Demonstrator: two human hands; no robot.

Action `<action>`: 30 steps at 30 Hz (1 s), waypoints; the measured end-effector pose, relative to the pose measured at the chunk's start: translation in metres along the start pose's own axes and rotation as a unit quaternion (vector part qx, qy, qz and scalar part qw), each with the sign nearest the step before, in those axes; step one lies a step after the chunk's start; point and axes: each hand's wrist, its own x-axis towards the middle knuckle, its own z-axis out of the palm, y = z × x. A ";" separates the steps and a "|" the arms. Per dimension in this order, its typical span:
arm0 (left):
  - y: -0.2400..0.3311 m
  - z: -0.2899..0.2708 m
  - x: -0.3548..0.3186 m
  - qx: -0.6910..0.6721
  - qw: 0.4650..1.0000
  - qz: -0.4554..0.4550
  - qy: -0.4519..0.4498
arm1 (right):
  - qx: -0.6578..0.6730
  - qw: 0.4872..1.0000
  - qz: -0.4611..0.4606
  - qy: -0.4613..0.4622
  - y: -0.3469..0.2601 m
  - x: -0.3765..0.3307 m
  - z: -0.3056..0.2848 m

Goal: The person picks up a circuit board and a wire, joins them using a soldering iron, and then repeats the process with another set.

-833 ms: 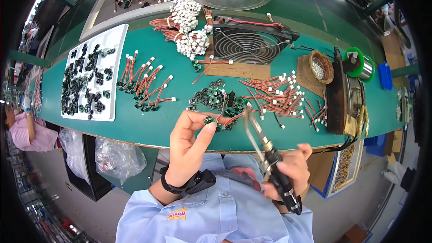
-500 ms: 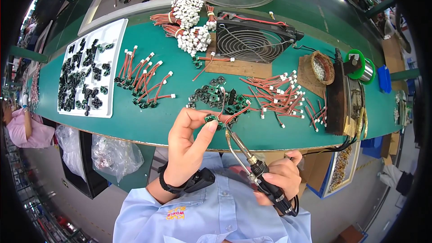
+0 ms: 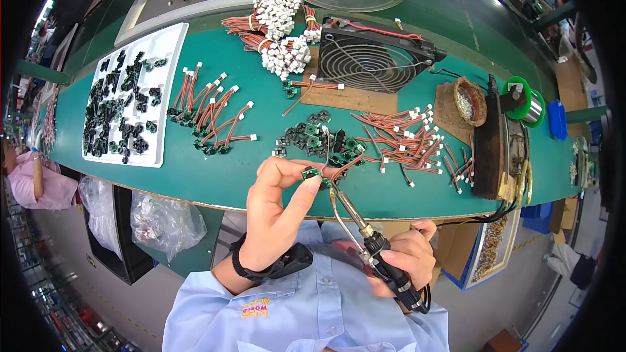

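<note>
A small green circuit board [image 3: 310, 174] is pinched between the thumb and fingers of my left hand [image 3: 274, 212], just above the bench's front edge. Red and white wires run by the board, and I cannot make out whether they are joined to it. In my right hand [image 3: 409, 255] is a black-handled soldering iron [image 3: 377, 242], its tip slanting up to the held board. A thin metal tube [image 3: 343, 225] runs along the iron's side to the tip. Behind my left fingers lies a heap of small dark and green boards [image 3: 302, 138]; red wires with white connectors [image 3: 407, 143] spread to its right.
Boards with wires [image 3: 205, 117] lie in a row at left, beside a white tray [image 3: 171, 45] of dark parts. Bundled connector wires [image 3: 285, 55] and a black fan [image 3: 372, 65] stand behind. At right are a round dish [image 3: 468, 101], a dark stand [image 3: 488, 156] and a solder spool [image 3: 535, 107].
The view has shifted slightly, so the bench things sit a little farther right. My left hand has moved slightly right with the board; the soldering iron stays at nearly the same place.
</note>
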 end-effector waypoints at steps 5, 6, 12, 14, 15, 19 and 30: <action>0.002 0.002 -0.001 0.001 1.000 -0.002 0.006 | 0.000 1.000 0.000 0.004 0.000 0.000 0.000; 0.003 0.002 -0.001 0.001 1.000 -0.001 0.006 | -0.001 1.000 0.000 0.004 -0.001 -0.001 0.000; 0.003 0.003 -0.002 0.072 0.997 0.012 0.020 | 0.002 1.000 -0.005 0.007 0.001 -0.002 0.001; 0.003 0.003 -0.002 0.068 0.997 0.011 0.022 | 0.001 1.000 -0.006 0.009 0.001 -0.002 0.001; 0.003 0.003 -0.003 0.072 0.997 0.011 0.021 | 0.001 1.000 -0.005 0.009 0.001 -0.002 0.001; 0.003 0.002 -0.004 0.082 0.996 0.014 0.020 | 0.004 1.000 -0.004 0.009 0.001 -0.002 0.001; 0.004 0.001 -0.004 0.129 0.990 0.057 0.005 | -0.003 1.000 -0.007 0.011 0.000 -0.004 0.000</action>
